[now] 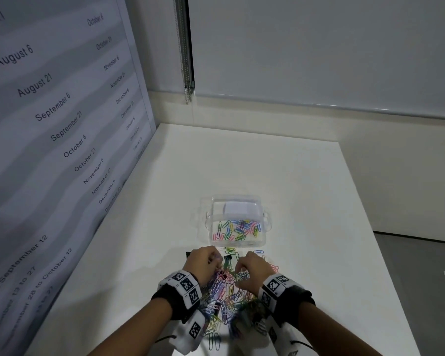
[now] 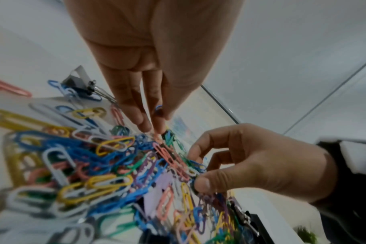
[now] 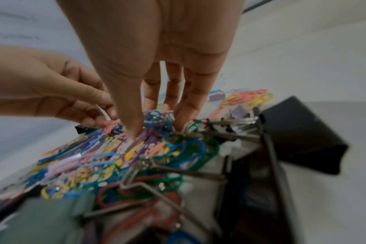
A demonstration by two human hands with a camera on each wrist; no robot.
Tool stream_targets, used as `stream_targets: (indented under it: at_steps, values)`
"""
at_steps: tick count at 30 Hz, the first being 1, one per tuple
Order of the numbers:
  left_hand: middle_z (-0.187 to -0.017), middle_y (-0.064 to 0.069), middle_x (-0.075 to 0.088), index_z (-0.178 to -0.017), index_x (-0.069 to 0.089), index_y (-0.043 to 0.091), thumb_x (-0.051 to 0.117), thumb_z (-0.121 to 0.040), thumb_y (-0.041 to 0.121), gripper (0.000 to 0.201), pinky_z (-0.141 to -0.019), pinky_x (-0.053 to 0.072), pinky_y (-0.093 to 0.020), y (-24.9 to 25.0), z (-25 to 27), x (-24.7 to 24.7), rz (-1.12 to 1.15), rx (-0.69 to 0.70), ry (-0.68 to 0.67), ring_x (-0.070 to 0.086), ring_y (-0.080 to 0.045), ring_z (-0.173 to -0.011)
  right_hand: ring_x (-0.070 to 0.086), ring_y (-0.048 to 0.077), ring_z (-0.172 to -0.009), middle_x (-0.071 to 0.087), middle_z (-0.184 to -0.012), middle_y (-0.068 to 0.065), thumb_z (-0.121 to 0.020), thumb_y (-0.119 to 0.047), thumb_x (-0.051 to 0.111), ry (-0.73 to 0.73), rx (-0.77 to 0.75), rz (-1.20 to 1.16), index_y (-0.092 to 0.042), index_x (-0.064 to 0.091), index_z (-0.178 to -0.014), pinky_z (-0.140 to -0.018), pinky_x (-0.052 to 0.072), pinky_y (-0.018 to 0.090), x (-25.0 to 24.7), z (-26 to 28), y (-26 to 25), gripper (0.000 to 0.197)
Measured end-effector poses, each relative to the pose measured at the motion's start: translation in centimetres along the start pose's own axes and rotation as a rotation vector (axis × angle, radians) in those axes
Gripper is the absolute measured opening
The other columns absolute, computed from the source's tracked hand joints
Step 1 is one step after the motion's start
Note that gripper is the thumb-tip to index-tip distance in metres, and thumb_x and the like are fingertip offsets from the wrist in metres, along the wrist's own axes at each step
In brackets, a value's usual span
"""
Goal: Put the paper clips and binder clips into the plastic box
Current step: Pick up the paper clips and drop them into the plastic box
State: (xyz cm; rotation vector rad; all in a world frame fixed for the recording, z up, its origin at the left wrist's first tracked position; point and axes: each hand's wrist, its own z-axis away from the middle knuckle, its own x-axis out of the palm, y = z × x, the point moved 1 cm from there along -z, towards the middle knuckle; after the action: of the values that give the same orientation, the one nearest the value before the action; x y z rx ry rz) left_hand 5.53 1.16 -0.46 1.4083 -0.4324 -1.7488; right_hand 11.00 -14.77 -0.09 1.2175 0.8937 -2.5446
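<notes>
Low in the head frame, on the tabletop (image 1: 293,176): left hand (image 1: 203,263) and right hand (image 1: 254,267), fingers pinched on tangled paper clips (image 1: 225,291). Plastic box (image 1: 235,222) just above, partly filled. Risk: chained clips dragged along, binder clips (image 3: 299,130) snagged, strays dropped short.

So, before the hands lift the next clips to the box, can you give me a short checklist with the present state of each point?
1. Plastic box open at the top: ok, no lid on it, paper clips already inside.
2. Way from the pile of clips to the box free: ok, only a few loose clips lie between.
3. Left hand has clips: ok, its fingertips pinch some at the pile.
4. Right hand has clips: ok, thumb and fingers close on a bunch.
5. Binder clips gathered: not ok, they lie in the pile.
6. Grasped clips free of the tangle: cannot tell.
</notes>
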Motion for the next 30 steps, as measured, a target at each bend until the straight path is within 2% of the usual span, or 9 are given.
stream_targets:
  at_steps: [3, 6, 8, 11, 14, 19, 22, 26, 30]
  values:
    - [-0.080, -0.005, 0.070, -0.080, 0.063, 0.018, 0.056, -0.088, 0.015, 0.011, -0.079, 0.052, -0.028, 0.1, -0.1, -0.4, 0.058, -0.024, 0.027, 0.064, -0.018, -0.076, 0.056, 0.017, -0.090, 0.057, -0.092, -0.001, -0.078, -0.012, 0.060, 0.067, 0.018, -0.090, -0.014, 0.067, -0.095, -0.080, 0.045, 0.024, -0.5, 0.0, 0.3, 0.019]
    - [-0.073, 0.003, 0.062, -0.086, 0.063, 0.020, 0.064, -0.082, 0.017, 0.004, -0.069, 0.047, -0.022, 0.3, -0.5, -0.3, 0.091, -0.054, -0.010, 0.057, -0.011, -0.069, 0.053, 0.008, -0.074, 0.068, -0.085, -0.001, -0.078, -0.006, 0.054, 0.166, 0.056, -0.169, -0.014, 0.072, -0.085, -0.061, 0.040, 0.011, -1.4, 0.0, 0.4, 0.021]
    - [-0.074, 0.006, 0.056, -0.092, 0.061, 0.020, 0.075, -0.074, 0.021, 0.023, -0.064, 0.043, -0.019, 0.5, -0.7, 0.3, 0.103, -0.070, -0.079, 0.052, -0.009, -0.066, 0.055, 0.007, -0.074, 0.070, -0.085, 0.000, -0.077, -0.005, 0.053, 0.206, 0.075, -0.193, -0.016, 0.074, -0.082, -0.053, 0.034, 0.005, -2.1, -0.1, 0.6, 0.023]
    - [-0.092, 0.004, 0.048, -0.103, 0.056, 0.019, 0.079, -0.068, 0.034, 0.045, -0.074, 0.043, -0.026, 0.9, -0.6, 1.6, -0.169, -0.008, -0.134, 0.049, -0.014, -0.084, 0.062, 0.010, -0.081, 0.073, -0.090, 0.001, -0.078, -0.007, 0.057, 0.233, 0.078, -0.195, -0.015, 0.074, -0.082, -0.067, 0.040, 0.011, -3.6, -0.2, 0.6, 0.020]
    - [-0.107, -0.003, 0.046, -0.109, 0.051, 0.018, 0.075, -0.070, 0.036, 0.049, -0.084, 0.045, -0.034, 1.0, -0.4, 2.5, -0.387, 0.094, -0.163, 0.047, -0.022, -0.099, 0.061, 0.009, -0.078, 0.073, -0.089, 0.001, -0.079, -0.011, 0.061, 0.286, 0.070, -0.228, -0.014, 0.073, -0.084, -0.073, 0.045, 0.016, -5.8, -0.4, 0.3, 0.013]
    - [-0.098, -0.003, 0.047, -0.104, 0.056, 0.016, 0.061, -0.084, 0.024, 0.023, -0.079, 0.043, -0.030, 1.3, -0.2, 2.7, -0.355, 0.132, -0.134, 0.055, -0.026, -0.097, 0.062, 0.017, -0.065, 0.066, -0.073, 0.002, -0.079, -0.004, 0.056, 0.431, 0.055, -0.393, -0.011, 0.072, -0.081, -0.075, 0.057, 0.033, -8.7, -1.2, -0.4, 0.018]
    - [-0.107, -0.007, 0.056, -0.102, 0.060, 0.014, 0.058, -0.085, 0.017, 0.018, -0.081, 0.042, -0.029, 1.4, -0.2, 2.5, -0.326, 0.149, -0.125, 0.056, -0.026, -0.100, 0.061, 0.014, -0.076, 0.071, -0.086, 0.006, -0.081, -0.001, 0.052, 0.464, 0.048, -0.404, -0.011, 0.072, -0.086, -0.076, 0.050, 0.023, -9.2, -1.8, -0.4, 0.023]
    - [-0.099, -0.005, 0.062, -0.096, 0.064, 0.014, 0.059, -0.085, 0.015, 0.013, -0.078, 0.042, -0.025, 1.0, -0.2, 2.0, -0.178, 0.161, -0.117, 0.058, -0.020, -0.093, 0.065, 0.018, -0.093, 0.073, -0.100, 0.005, -0.081, -0.002, 0.051, 0.424, 0.054, -0.361, -0.013, 0.073, -0.092, -0.075, 0.041, 0.014, -8.3, -1.9, -0.1, 0.027]
    - [-0.100, -0.006, 0.069, -0.098, 0.067, 0.013, 0.057, -0.089, 0.015, 0.014, -0.081, 0.046, -0.024, 0.6, -0.5, 1.7, -0.067, 0.119, -0.099, 0.060, -0.016, -0.090, 0.060, 0.012, -0.082, 0.072, -0.101, 0.003, -0.081, -0.007, 0.052, 0.321, 0.035, -0.219, -0.016, 0.071, -0.090, -0.079, 0.049, 0.020, -6.0, -1.2, 0.7, 0.023]
